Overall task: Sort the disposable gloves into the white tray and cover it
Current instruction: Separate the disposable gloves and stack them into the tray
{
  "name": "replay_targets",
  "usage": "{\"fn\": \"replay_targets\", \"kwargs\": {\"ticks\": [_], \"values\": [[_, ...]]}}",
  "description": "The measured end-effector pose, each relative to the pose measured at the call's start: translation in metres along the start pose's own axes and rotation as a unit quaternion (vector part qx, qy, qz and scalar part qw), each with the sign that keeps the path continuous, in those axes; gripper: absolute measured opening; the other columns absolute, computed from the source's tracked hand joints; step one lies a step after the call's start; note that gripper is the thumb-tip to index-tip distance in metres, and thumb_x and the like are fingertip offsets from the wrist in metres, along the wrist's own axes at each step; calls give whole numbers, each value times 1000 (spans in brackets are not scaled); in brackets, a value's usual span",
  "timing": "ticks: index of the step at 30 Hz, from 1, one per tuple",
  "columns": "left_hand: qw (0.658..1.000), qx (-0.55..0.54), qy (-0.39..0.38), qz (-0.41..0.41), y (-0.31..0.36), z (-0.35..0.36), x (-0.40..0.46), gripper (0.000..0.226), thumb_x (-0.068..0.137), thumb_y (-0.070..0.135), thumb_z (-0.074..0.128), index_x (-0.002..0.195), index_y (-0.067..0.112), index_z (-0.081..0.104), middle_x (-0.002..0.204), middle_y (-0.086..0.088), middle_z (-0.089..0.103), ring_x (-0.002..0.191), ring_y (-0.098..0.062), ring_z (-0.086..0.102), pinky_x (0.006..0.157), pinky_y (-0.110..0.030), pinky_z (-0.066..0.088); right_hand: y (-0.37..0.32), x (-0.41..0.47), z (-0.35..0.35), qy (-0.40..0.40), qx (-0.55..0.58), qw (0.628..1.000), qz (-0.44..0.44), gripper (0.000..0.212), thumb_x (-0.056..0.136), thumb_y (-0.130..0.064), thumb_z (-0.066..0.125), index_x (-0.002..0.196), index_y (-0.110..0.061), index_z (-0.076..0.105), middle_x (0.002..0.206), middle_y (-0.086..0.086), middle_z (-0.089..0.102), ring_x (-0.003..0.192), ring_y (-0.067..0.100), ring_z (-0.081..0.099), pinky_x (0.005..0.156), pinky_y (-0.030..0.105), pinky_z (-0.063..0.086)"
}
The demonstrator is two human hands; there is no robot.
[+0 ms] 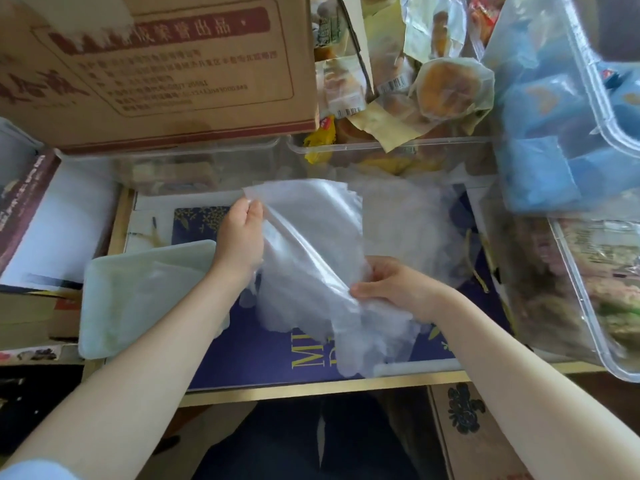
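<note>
A stack of thin, clear disposable gloves (pixel 311 251) hangs in the air above a dark blue printed box top (pixel 256 355). My left hand (pixel 240 237) grips the stack's upper left edge. My right hand (pixel 391 289) pinches its lower right part between thumb and fingers. More loose clear gloves (pixel 408 216) lie heaped behind the stack. The white tray (pixel 138 296) lies flat at the left, just beside my left forearm, with something pale and see-through inside it.
A large brown carton (pixel 156 67) stands at the back left. Wrapped pastries (pixel 446 88) fill a clear bin (pixel 381 147) behind. A clear tub of blue packets (pixel 547 133) and another clear tub (pixel 595 299) crowd the right. Books (pixel 27 209) lie at the left.
</note>
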State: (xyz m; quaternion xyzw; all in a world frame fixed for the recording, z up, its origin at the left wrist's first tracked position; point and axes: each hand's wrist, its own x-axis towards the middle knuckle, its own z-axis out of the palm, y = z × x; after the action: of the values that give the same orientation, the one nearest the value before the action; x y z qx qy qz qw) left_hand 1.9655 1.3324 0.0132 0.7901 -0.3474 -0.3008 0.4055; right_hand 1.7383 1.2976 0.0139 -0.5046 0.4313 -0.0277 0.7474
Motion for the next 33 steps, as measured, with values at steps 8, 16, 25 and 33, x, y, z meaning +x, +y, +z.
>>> {"fn": "replay_targets", "kwargs": {"ticks": [8,16,25,33], "values": [[985,160,-43,51,-13,-21,11,32,90,34,57,91,2,57,83,-8,60,80,-26,52,66,-31,33,24,22,-7,204,-267,942,18,20,85,-32,65,96,-15,64,83,-2,61,75,14,57,66,24,45],[954,102,-238,154,-23,-26,3,13,88,19,64,87,31,69,79,11,68,70,1,54,66,-12,40,45,46,-21,380,-455,803,59,66,92,-37,50,143,-6,22,150,17,23,134,37,26,107,45,25],[896,59,-406,172,-11,-27,-10,26,70,41,50,88,32,67,77,20,68,72,8,59,67,-9,42,39,43,-24,453,-249,856,-16,18,84,-27,64,93,-15,55,86,-3,53,85,22,53,77,33,39],[867,30,-453,205,6,-13,-10,13,77,36,61,81,44,70,139,30,30,130,12,29,99,-3,26,-6,2,-14,398,-21,897,-192,27,88,-18,63,77,6,58,58,-1,42,55,8,36,50,20,29]]}}
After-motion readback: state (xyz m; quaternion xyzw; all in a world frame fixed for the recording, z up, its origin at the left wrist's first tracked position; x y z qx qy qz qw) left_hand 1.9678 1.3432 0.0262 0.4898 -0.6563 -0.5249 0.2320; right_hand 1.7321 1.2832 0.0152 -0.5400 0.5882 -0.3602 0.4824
